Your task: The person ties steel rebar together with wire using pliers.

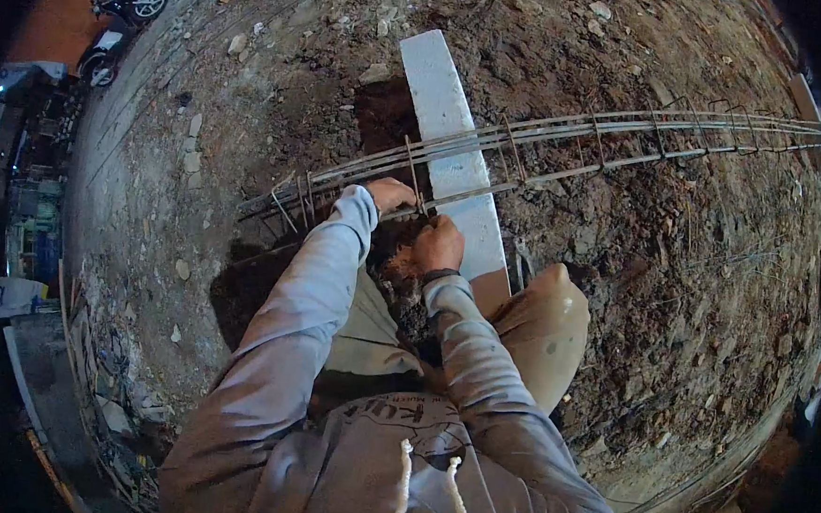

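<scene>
A long rebar cage (569,127) of thin rods with bent stirrups crosses in front of me. My left hand (391,194) reaches over its near rod, with the fingers curled at a stirrup (415,170). Just right of it, my right hand (439,245) is closed in a fist close to the same joint. Whatever the right fingers pinch is too small to make out. Under the cage lies a pale flat plank (442,99), which passes right beside my right hand.
Rough brown soil (635,270) with stones surrounds me. A dark hollow (382,114) lies left of the plank. Motorbikes (125,6) stand at the far upper left. A printed banner (4,297) and boards are along the left edge. My bent knee (552,331) is close to the plank.
</scene>
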`<state>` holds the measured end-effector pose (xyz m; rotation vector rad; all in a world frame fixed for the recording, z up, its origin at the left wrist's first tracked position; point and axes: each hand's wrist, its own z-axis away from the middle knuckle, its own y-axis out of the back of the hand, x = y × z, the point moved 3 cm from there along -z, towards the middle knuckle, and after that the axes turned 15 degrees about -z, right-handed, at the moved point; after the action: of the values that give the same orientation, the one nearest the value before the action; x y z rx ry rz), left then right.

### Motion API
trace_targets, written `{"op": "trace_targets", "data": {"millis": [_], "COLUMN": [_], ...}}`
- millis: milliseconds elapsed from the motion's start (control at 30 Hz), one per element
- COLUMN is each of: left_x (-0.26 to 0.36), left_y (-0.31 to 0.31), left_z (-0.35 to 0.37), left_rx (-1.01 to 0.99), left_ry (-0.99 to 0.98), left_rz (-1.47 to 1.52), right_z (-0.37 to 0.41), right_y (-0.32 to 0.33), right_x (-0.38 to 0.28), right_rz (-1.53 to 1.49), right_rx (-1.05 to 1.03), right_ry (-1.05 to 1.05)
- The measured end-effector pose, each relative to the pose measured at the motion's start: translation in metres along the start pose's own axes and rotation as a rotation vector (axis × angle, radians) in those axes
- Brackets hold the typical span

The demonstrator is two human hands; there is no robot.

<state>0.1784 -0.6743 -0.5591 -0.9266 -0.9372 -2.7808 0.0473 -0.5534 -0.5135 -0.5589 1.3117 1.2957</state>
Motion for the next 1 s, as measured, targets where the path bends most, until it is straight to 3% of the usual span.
{"op": "trace_targets", "data": {"millis": [133, 233, 333, 400, 467, 600, 800, 900, 1000], "left_x": [-0.014, -0.002, 0.013, 0.011, -0.004, 0.006, 0.005, -0.016, -0.022], "left_y": [-0.011, -0.007, -0.001, 0.0, -0.005, 0.0, -0.002, -0.01, -0.012], "left_z": [-0.007, 0.0, 0.013, 0.009, -0.003, 0.008, 0.009, -0.018, -0.03], "left_rx": [0.003, 0.053, 0.093, 0.096, 0.127, 0.093, 0.172, 0.024, 0.042], "left_ry": [0.052, -0.006, -0.084, -0.117, -0.156, -0.034, -0.029, -0.014, -0.037], "left_rz": [0.201, 0.01, -0.139, -0.156, -0.429, -0.304, -0.122, -0.062, -0.25], "right_z": [-0.005, 0.0, 0.014, 0.018, 0.009, -0.006, -0.018, -0.02, -0.016], "right_y": [0.002, 0.007, 0.023, 0.031, 0.028, 0.018, 0.013, 0.015, 0.015], "right_x": [0.005, -0.002, -0.026, -0.043, -0.045, -0.038, -0.028, -0.033, -0.039], "right_rz": [-0.049, -0.05, 0.079, 0.129, 0.175, 0.269, 0.212, 0.224, 0.152], "right_rx": [-0.03, -0.022, -0.093, -0.015, 0.03, 0.104, 0.02, 0.021, -0.021], "right_ry": [0.009, 0.077, -0.046, 0.173, 0.283, 0.585, 0.671, 0.764, 0.762]}}
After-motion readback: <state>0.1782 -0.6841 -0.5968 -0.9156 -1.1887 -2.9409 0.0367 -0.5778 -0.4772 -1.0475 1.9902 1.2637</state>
